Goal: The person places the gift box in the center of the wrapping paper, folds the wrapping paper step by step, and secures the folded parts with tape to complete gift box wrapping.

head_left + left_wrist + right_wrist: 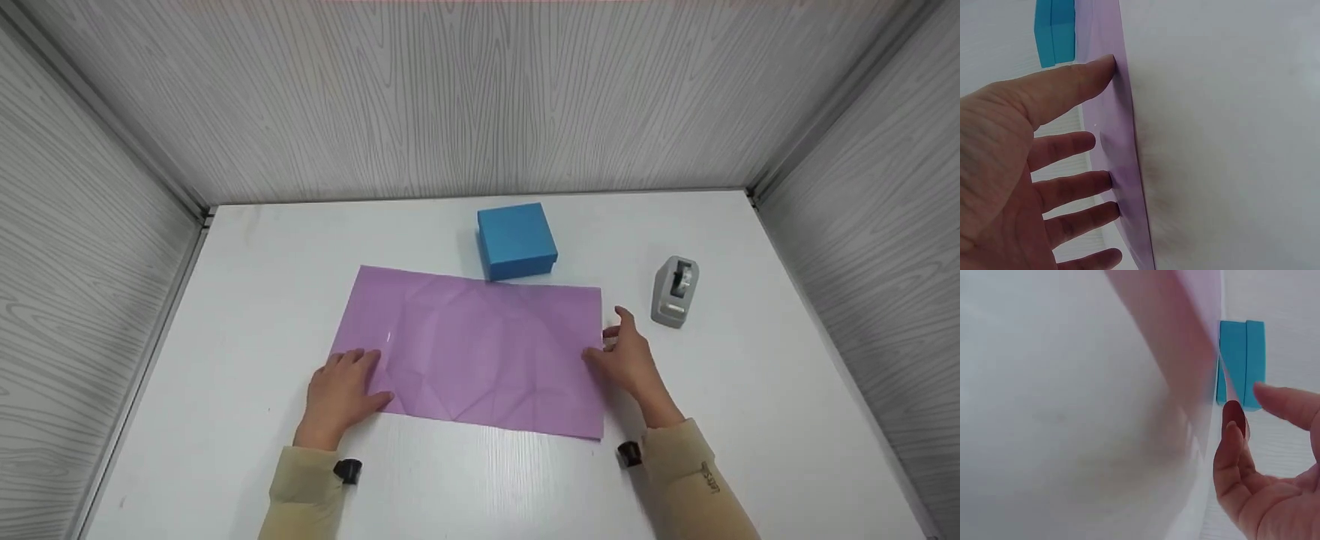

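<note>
Purple sheet (480,345) spread between the hands! Left hand (337,397) at its eight o'clock, fingers outstretched on top; right hand (626,364) pinching its three-o'clock edge; blue box (517,240) sits at one.

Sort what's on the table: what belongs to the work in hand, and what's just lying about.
In the work: purple sheet, left hand on it, right hand at its edge.
Apparently lying by, untouched: blue box, grey tape dispenser.
</note>
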`<state>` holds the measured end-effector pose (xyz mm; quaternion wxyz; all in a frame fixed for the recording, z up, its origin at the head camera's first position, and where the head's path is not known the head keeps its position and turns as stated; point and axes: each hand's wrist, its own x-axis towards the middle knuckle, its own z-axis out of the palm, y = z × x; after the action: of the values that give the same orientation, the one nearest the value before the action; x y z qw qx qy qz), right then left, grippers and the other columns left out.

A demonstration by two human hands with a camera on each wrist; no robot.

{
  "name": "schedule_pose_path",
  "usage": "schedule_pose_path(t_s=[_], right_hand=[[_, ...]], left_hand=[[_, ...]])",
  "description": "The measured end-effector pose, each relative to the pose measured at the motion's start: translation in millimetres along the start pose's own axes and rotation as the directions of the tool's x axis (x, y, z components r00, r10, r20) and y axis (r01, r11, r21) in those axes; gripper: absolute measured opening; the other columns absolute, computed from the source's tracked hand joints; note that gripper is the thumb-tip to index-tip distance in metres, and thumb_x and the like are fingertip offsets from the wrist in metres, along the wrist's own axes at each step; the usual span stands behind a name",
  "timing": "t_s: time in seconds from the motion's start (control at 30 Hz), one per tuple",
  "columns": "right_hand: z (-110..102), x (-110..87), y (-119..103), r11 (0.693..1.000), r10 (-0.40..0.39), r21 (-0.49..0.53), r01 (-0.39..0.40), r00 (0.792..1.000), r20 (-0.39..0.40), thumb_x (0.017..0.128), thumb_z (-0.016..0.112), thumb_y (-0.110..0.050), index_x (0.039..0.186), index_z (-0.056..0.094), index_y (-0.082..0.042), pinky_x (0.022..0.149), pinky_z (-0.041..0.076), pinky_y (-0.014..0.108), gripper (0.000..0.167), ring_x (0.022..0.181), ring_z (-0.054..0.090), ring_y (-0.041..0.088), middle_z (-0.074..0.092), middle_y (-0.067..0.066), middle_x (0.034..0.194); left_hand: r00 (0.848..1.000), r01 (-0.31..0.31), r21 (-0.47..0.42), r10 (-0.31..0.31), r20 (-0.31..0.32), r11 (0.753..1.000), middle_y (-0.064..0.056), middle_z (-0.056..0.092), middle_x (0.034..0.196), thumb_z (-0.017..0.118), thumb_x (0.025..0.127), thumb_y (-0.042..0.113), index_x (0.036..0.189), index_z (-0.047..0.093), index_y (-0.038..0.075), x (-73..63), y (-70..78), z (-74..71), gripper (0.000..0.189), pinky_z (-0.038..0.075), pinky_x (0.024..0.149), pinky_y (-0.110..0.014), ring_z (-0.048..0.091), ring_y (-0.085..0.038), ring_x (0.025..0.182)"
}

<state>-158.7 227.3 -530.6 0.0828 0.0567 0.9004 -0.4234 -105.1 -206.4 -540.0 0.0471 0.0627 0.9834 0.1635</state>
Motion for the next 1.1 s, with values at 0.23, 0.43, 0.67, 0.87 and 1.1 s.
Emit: schedule_pose_path(t_s=[0.23,0.43,0.67,0.87,1.1], right_hand=[[8,-12.5,5,0.996,0.057,-0.071,-0.057,0.998,0.002,0.084,0.071,-0.011,0.141,0.037,0.010,0.076,0.050,0.041,0.069,0.082,0.061,0.025,0.063,0.016,0.098],[9,-15.2,6,0.990,0.050,-0.132,-0.049,0.999,0.001,0.084,0.071,-0.010,0.132,0.047,0.006,0.072,0.050,0.041,0.056,0.078,0.060,0.024,0.064,0.015,0.094],[8,-16.2,6,0.981,0.062,-0.185,-0.053,0.997,0.047,0.083,0.070,-0.009,0.133,0.046,0.004,0.071,0.051,0.043,0.056,0.077,0.062,0.024,0.065,0.016,0.095],[7,-15.6,4,0.979,0.076,-0.195,-0.062,0.995,0.065,0.083,0.070,-0.009,0.134,0.046,0.004,0.069,0.051,0.040,0.058,0.076,0.062,0.024,0.065,0.016,0.096],[5,-13.4,3,0.978,0.080,-0.201,-0.064,0.994,0.073,0.084,0.070,-0.007,0.135,0.045,0.003,0.067,0.050,0.038,0.058,0.075,0.060,0.023,0.063,0.016,0.095]], left_hand=[[0.999,0.035,-0.077,-0.036,-0.012,0.996,-0.025,0.055,0.129,0.075,0.084,0.027,0.135,0.054,-0.002,6.1,-8.8,-3.3,0.063,0.042,0.094,-0.061,0.050,-0.044,0.119],[0.986,0.163,-0.079,-0.166,-0.032,0.983,-0.030,0.053,0.121,0.071,0.086,0.025,0.135,0.050,-0.007,13.7,-19.5,-6.8,0.062,0.047,0.086,-0.060,0.053,-0.046,0.109],[0.946,0.325,-0.105,-0.323,0.031,0.940,-0.032,0.052,0.112,0.073,0.085,0.028,0.130,0.047,-0.012,17.4,-22.2,-12.5,0.066,0.050,0.075,-0.061,0.056,-0.050,0.101],[0.905,0.421,-0.135,-0.407,0.122,0.897,-0.031,0.048,0.109,0.076,0.084,0.031,0.122,0.046,-0.015,19.0,-21.2,-17.9,0.067,0.050,0.076,-0.057,0.056,-0.048,0.096],[0.886,0.455,-0.140,-0.430,0.176,0.880,-0.032,0.054,0.107,0.075,0.085,0.034,0.115,0.045,-0.012,19.4,-22.4,-22.2,0.063,0.050,0.074,-0.054,0.059,-0.046,0.095]])
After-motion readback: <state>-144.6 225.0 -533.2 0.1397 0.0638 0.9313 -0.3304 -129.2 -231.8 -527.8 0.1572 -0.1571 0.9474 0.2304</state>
